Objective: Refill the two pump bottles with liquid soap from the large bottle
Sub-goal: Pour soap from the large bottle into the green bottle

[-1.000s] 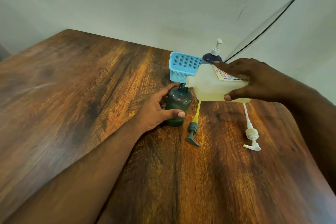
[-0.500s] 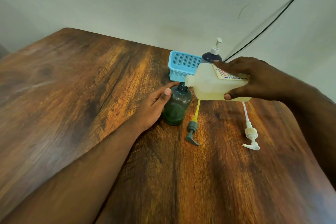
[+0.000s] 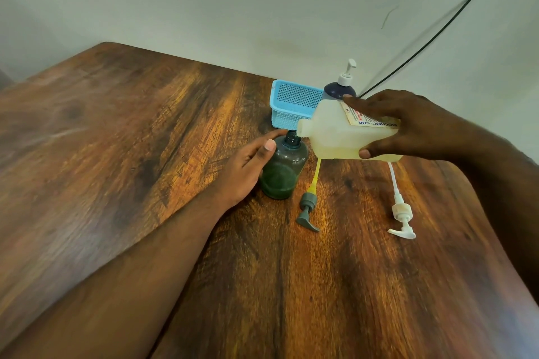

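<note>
My right hand [image 3: 414,125] grips the large translucent bottle [image 3: 335,131] of pale yellow soap, tipped on its side with its open spout right over the neck of the dark green pump bottle [image 3: 284,166]. That small bottle stands upright, uncapped, with green liquid in its lower part. My left hand [image 3: 248,166] rests against its left side, fingers curled round it. Its grey pump head with a yellow tube [image 3: 309,207] lies on the table to its right. A white pump head with tube [image 3: 401,213] lies further right. A dark blue pump bottle [image 3: 338,87] with a white pump stands behind the large bottle.
A light blue mesh basket [image 3: 291,102] stands at the back by the wall. A black cable [image 3: 437,35] runs diagonally across the wall. The wooden table [image 3: 116,154] stretches wide to the left and toward me.
My left thumb has lifted from the front of the green bottle up to its shoulder. The large bottle stays tipped over the neck, barely moved.
</note>
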Motion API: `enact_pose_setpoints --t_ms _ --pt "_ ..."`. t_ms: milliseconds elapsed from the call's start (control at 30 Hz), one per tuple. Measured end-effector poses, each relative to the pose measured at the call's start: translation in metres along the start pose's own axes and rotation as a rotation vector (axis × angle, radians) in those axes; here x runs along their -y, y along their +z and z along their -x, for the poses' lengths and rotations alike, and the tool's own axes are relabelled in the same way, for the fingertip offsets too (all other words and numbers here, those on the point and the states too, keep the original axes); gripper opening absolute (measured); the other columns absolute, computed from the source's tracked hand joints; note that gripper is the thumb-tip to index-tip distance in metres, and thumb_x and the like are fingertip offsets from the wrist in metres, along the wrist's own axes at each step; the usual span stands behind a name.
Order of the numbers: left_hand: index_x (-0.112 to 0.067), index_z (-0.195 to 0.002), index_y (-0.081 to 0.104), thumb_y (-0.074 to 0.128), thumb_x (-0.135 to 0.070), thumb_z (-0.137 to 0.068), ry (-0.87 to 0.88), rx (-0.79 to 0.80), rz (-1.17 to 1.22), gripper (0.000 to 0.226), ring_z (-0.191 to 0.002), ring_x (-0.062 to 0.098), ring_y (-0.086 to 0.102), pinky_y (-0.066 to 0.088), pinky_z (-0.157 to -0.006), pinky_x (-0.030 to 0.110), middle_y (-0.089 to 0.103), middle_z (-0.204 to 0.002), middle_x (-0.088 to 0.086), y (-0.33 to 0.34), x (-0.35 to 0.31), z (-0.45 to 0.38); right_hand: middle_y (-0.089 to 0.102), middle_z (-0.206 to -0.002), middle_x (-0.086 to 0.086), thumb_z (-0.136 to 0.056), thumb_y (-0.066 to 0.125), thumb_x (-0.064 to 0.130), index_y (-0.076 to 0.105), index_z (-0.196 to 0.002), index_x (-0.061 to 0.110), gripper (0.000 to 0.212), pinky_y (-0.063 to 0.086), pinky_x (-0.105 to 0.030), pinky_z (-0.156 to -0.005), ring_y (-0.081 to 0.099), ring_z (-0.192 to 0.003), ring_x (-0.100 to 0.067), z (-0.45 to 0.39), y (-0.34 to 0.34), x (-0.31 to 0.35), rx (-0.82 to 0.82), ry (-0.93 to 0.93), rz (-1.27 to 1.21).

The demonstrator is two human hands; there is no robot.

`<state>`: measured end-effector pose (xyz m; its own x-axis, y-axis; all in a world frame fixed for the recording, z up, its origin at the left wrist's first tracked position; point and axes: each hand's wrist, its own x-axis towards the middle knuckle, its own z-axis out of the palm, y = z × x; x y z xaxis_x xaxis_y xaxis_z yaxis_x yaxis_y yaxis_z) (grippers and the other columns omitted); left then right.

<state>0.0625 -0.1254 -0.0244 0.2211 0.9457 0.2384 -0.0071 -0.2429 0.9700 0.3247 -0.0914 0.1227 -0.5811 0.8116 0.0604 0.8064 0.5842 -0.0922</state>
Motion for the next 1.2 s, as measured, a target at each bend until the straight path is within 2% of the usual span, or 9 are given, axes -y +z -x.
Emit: enact_pose_setpoints --t_ms 133,300,400,600,733,867,1067,1200 --pt "-0.05 -0.123 0.049 0.036 -0.046 -0.094 0.005 0.004 0.012 0.032 -0.11 -0.021 0.051 0.049 -0.088 0.013 0.053 -0.124 -0.028 0.0 -0.0014 0.0001 0.051 -0.123 -0.001 -0.067 0.056 0.06 0.021 -0.141 0.041 0.084 0.034 -0.028 -0.087 0.037 -0.106 -0.009 0.0008 -0.0003 -0.0009 0.012 0.013 0.012" --pt "-0.051 -0.123 0.049 0.036 -0.046 -0.094 0.005 -0.001 0.016 0.032 -0.11 -0.022 0.05 0.048 -0.089 0.012 0.052 -0.124 -0.03 0.0002 -0.0015 0.0003 0.052 -0.123 -0.003 -0.067 0.056 0.06 0.02 -0.139 0.043 0.082 0.035 -0.028 -0.087 0.039 -0.106 -0.011 0.0007 -0.0009 0.0014 0.008 0.002 0.013" --pt "-0.046 -0.127 0.05 0.036 -0.045 -0.095 0.014 0.004 0.019 0.034 -0.115 -0.016 0.051 0.05 -0.093 0.017 0.054 -0.126 -0.027 -0.0003 -0.0002 -0.0002 0.053 -0.123 -0.005 -0.067 0.056 0.059 0.023 -0.142 0.038 0.085 0.034 -0.027 -0.087 0.039 -0.105 -0.01 0.0008 -0.0007 0.002 0.007 0.0 0.016" --pt "-0.048 -0.123 0.049 0.035 -0.038 -0.099 0.006 -0.005 0.018 0.03 -0.11 -0.022 0.05 0.049 -0.09 0.013 0.052 -0.123 -0.029 0.0007 -0.0017 0.0 0.052 -0.122 -0.005 -0.067 0.056 0.058 0.019 -0.139 0.042 0.082 0.035 -0.028 -0.087 0.039 -0.105 -0.012 0.0024 -0.0005 0.0029 0.013 0.001 0.015" --pt "-0.049 -0.123 0.049 0.034 -0.037 -0.101 0.003 -0.009 0.003 0.029 -0.11 -0.021 0.051 0.049 -0.095 0.02 0.054 -0.122 -0.029 0.0003 -0.0009 -0.0002 0.053 -0.123 -0.006 -0.067 0.056 0.058 0.022 -0.142 0.039 0.085 0.037 -0.03 -0.088 0.041 -0.106 -0.014 0.0015 -0.0006 0.0034 0.007 0.004 0.01" --pt "-0.051 -0.122 0.05 0.037 -0.046 -0.095 0.004 -0.01 -0.003 0.03 -0.112 -0.019 0.051 0.048 -0.101 0.032 0.053 -0.122 -0.03 -0.0005 0.0003 -0.0003 0.054 -0.123 -0.006 -0.067 0.057 0.059 0.024 -0.142 0.037 0.085 0.041 -0.035 -0.09 0.045 -0.11 -0.019 0.0011 -0.0005 0.0019 -0.003 -0.006 0.016" --pt "-0.051 -0.121 0.05 0.035 -0.04 -0.099 0.001 -0.01 -0.006 0.028 -0.109 -0.02 0.052 0.049 -0.098 0.026 0.053 -0.121 -0.03 -0.0001 -0.001 0.0002 0.055 -0.122 -0.005 -0.065 0.052 0.07 0.021 -0.139 0.041 0.085 0.039 -0.029 -0.087 0.043 -0.107 -0.013 0.0013 -0.0001 0.0027 -0.017 -0.023 0.004" --pt "-0.05 -0.122 0.049 0.036 -0.042 -0.098 0.0 -0.007 -0.009 0.029 -0.11 -0.018 0.051 0.048 -0.1 0.029 0.052 -0.123 -0.028 0.0001 -0.0007 0.0002 0.054 -0.122 -0.005 -0.066 0.055 0.066 0.022 -0.14 0.039 0.085 0.041 -0.033 -0.088 0.044 -0.108 -0.016 0.0019 0.0007 0.0019 -0.021 -0.017 0.005"
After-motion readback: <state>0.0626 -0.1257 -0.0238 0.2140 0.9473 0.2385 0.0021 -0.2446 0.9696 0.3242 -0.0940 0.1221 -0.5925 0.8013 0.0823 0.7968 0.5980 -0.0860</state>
